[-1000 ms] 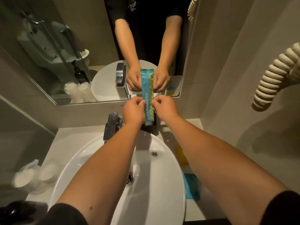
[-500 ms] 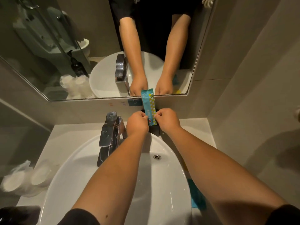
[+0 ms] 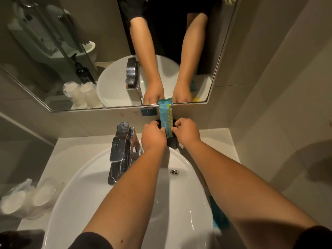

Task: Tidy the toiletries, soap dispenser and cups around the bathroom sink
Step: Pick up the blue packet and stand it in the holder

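Note:
A long blue and yellow toiletry packet (image 3: 166, 115) stands upright against the wall just below the mirror, its lower end in a small black holder (image 3: 171, 142) behind the sink. My left hand (image 3: 153, 136) pinches its left edge. My right hand (image 3: 186, 132) pinches its right edge. Two plastic-wrapped white cups (image 3: 27, 198) sit on the counter at the left. The dark soap dispenser shows only as a reflection in the mirror (image 3: 83, 71).
The white oval sink (image 3: 75, 198) fills the middle, with a chrome tap (image 3: 121, 148) at its back left. More blue packets (image 3: 220, 216) lie on the counter right of the sink, partly under my right arm. A beige tiled wall closes the right side.
Both hands have carried the packet lower and toward the wall. Its bottom end now sits in the black holder, and its top has dropped from mid-mirror to the mirror's lower edge.

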The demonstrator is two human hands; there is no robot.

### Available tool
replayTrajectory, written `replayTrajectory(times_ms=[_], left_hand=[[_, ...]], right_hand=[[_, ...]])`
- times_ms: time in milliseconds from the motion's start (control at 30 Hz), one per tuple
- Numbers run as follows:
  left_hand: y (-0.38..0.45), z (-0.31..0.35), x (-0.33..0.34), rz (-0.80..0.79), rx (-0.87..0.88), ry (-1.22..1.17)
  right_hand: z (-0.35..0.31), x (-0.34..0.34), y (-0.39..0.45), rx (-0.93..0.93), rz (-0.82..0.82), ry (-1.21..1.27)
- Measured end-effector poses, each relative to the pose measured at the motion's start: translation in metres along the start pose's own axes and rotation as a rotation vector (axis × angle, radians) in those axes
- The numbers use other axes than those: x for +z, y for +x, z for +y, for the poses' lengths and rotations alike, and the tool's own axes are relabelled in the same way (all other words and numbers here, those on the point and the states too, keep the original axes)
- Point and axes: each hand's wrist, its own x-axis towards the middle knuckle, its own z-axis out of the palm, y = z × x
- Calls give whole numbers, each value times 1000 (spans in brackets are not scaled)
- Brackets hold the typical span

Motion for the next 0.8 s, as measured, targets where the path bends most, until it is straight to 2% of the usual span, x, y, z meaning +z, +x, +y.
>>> replayTrajectory(times_ms=[100, 167, 233, 333, 433, 500, 667, 800], left_hand=[[-18, 2, -5, 84, 37, -37], [-36, -3, -8, 130, 128, 27], [-56, -15, -7, 128, 310, 148], [-74, -42, -3, 43, 655, 387], [-72, -58, 2, -62, 954, 449], [-66, -63, 7, -96, 1085, 487], [-48, -69, 14, -218, 1189, 650], [-45, -73, 18, -220, 1203, 658]], right_hand=[[3, -15, -9, 0, 2, 40], [10, -30, -21, 10, 20, 59], [22, -46, -40, 38, 47, 53], [46, -65, -74, 95, 88, 83], [72, -75, -105, 136, 134, 43], [91, -77, -122, 165, 133, -13], [135, -72, -160, 210, 79, -130], [154, -54, -189, 244, -20, -302]])
